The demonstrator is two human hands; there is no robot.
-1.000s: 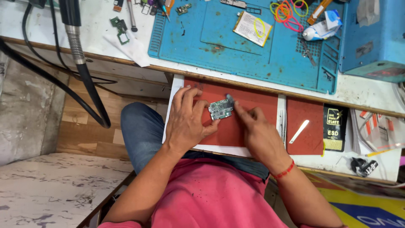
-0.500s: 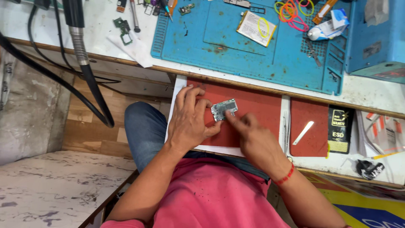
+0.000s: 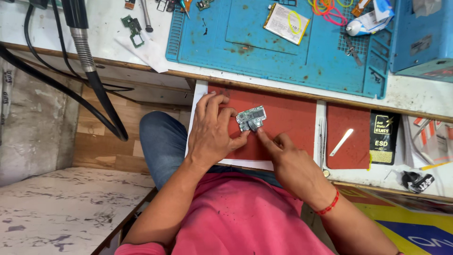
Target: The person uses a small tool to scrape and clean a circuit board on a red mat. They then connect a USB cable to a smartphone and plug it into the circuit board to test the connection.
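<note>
**On the red mat: small circuit board pinned between two hands**

At the centre of the red mat [image 3: 288,118] on the pull-out shelf lies a small green-and-silver circuit board [image 3: 251,117], flat, a little tilted. The left hand [image 3: 212,130] lies at its 9 o'clock, fingers spread and curled lightly, fingertips touching the board's left edge to steady it; it grips nothing. The right hand [image 3: 290,158] comes in from 5 o'clock, mostly closed, index finger stretched out and pressing the board's lower right corner. Whether a small part sits under that fingertip, I cannot tell.

Risks, as judged: the board is only held by fingertip pressure, so a hard push from the right could skate it across the mat or flip it up. Bare fingers on the components could smear or knock something loose.

Outward: at 3 o'clock of the board, a second red mat [image 3: 349,141] with a pale flat pry tool [image 3: 341,142] on it; beyond that a black packet [image 3: 383,138]. At 12 o'clock, up on the white bench, a blue repair mat [image 3: 245,38] carrying a phone battery [image 3: 286,17], coloured rubber bands [image 3: 328,9] and a glue tube [image 3: 365,24]. At 10 o'clock, another small green board [image 3: 133,29] and a black hose [image 3: 94,85] trailing down. Blue box [image 3: 422,33] at 2 o'clock.

Surface: worn, stained bench with wood edging. Below, the person's jeans and pink shirt; marbled floor at 8 o'clock.
</note>
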